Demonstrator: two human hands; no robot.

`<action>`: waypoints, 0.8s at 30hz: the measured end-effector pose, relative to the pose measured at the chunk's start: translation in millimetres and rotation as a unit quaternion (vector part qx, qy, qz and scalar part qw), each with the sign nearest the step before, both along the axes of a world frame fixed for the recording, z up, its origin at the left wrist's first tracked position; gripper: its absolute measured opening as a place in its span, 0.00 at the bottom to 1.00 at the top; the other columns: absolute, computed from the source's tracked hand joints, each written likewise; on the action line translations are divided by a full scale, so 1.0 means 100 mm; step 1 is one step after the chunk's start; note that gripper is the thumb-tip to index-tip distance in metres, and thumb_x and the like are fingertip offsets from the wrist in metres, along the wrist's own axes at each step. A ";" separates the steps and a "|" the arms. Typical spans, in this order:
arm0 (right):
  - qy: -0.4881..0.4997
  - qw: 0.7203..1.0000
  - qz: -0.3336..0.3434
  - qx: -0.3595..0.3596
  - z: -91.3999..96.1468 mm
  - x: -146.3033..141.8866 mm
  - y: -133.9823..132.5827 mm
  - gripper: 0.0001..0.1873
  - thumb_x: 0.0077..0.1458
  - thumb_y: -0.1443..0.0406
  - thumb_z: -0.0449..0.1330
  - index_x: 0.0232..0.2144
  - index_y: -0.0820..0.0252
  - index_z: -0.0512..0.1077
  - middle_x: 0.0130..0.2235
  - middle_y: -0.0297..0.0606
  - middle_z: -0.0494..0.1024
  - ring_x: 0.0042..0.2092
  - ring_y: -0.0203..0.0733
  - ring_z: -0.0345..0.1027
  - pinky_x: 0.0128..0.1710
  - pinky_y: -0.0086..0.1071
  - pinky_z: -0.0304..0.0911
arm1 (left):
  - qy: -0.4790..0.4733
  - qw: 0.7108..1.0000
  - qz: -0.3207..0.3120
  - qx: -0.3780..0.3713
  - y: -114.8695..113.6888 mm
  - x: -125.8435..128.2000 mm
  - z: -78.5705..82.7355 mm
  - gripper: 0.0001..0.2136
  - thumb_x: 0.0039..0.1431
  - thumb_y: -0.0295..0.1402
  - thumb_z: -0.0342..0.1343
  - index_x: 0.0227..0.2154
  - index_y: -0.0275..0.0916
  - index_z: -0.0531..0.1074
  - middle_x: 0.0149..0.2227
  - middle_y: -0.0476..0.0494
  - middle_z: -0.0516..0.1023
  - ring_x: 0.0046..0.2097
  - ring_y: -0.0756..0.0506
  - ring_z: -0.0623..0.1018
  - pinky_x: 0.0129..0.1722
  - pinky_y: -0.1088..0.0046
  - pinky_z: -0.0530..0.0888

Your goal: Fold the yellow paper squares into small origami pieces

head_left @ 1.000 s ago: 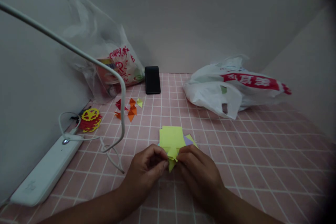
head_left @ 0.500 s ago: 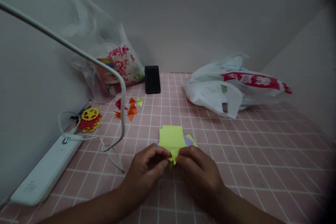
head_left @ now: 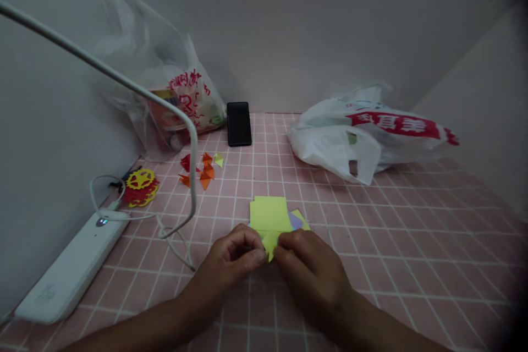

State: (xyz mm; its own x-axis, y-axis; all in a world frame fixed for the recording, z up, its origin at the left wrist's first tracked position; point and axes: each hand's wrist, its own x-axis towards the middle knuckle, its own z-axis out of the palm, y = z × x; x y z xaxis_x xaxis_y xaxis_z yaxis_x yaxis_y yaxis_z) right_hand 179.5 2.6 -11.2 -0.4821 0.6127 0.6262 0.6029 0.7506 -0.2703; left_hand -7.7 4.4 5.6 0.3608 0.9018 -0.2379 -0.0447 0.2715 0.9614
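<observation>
Head view: a folded yellow paper (head_left: 270, 242) sits low over the pink gridded table (head_left: 412, 242), pinched between both hands. The left hand (head_left: 233, 261) closes thumb and forefinger on its left edge, and the right hand (head_left: 307, 267) closes its fingertips on the right edge. Only the paper's middle and lower point show. Just behind it lies one stack of yellow squares (head_left: 270, 212) over a purple sheet (head_left: 295, 221). Farther back are one black phone (head_left: 238, 124), one clear bag (head_left: 173, 99) with red print and one white bag (head_left: 363, 140) with a red band; neither print can be read. One white power strip (head_left: 70, 269) lies at left.
</observation>
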 end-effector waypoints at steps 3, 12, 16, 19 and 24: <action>0.024 0.999 0.004 -0.025 0.00 0.01 -0.01 0.16 0.65 0.72 0.50 0.27 0.63 0.71 0.30 0.40 0.73 0.32 0.40 0.62 0.31 0.33 0.56 | 0.003 1.000 -0.001 0.001 0.01 0.00 0.00 0.07 0.56 0.34 0.58 0.26 0.39 0.68 0.32 0.50 0.66 0.37 0.47 0.66 0.39 0.71 0.62; 0.024 0.998 -0.001 -0.059 -0.01 0.00 -0.01 0.16 0.64 0.72 0.50 0.26 0.62 0.72 0.29 0.40 0.72 0.32 0.40 0.62 0.30 0.34 0.57 | 0.024 0.999 0.012 0.027 0.04 0.00 0.00 0.07 0.56 0.35 0.57 0.26 0.39 0.68 0.32 0.49 0.67 0.37 0.47 0.67 0.40 0.71 0.63; 0.022 0.997 -0.012 -0.069 -0.01 0.01 0.00 0.17 0.65 0.71 0.49 0.26 0.61 0.72 0.29 0.39 0.72 0.31 0.39 0.62 0.30 0.33 0.57 | 0.016 0.999 0.019 0.028 0.03 0.00 -0.01 0.07 0.61 0.36 0.54 0.30 0.39 0.70 0.33 0.50 0.68 0.38 0.47 0.67 0.41 0.72 0.63; 0.025 0.997 -0.013 -0.073 0.00 0.01 -0.01 0.18 0.65 0.71 0.48 0.26 0.61 0.72 0.28 0.38 0.72 0.30 0.39 0.62 0.30 0.33 0.57 | 0.000 1.000 0.025 -0.004 0.02 0.01 -0.02 0.07 0.62 0.37 0.54 0.34 0.40 0.70 0.33 0.50 0.70 0.38 0.48 0.68 0.40 0.73 0.64; 0.046 0.995 -0.002 -0.090 0.00 0.00 0.00 0.16 0.65 0.71 0.49 0.29 0.60 0.73 0.28 0.37 0.72 0.31 0.39 0.64 0.31 0.32 0.60 | 0.003 1.000 0.014 -0.014 0.03 0.00 -0.02 0.08 0.63 0.38 0.53 0.36 0.41 0.73 0.33 0.50 0.72 0.37 0.48 0.69 0.41 0.73 0.65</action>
State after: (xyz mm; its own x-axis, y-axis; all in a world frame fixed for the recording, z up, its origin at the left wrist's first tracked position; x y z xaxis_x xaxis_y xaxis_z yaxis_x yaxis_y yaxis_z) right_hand 179.1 2.3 -10.8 -0.4241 0.7206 0.5486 0.5724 0.6827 -0.4542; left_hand -8.0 7.1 3.6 0.3347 0.9043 -0.2648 -0.0473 0.2968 0.9538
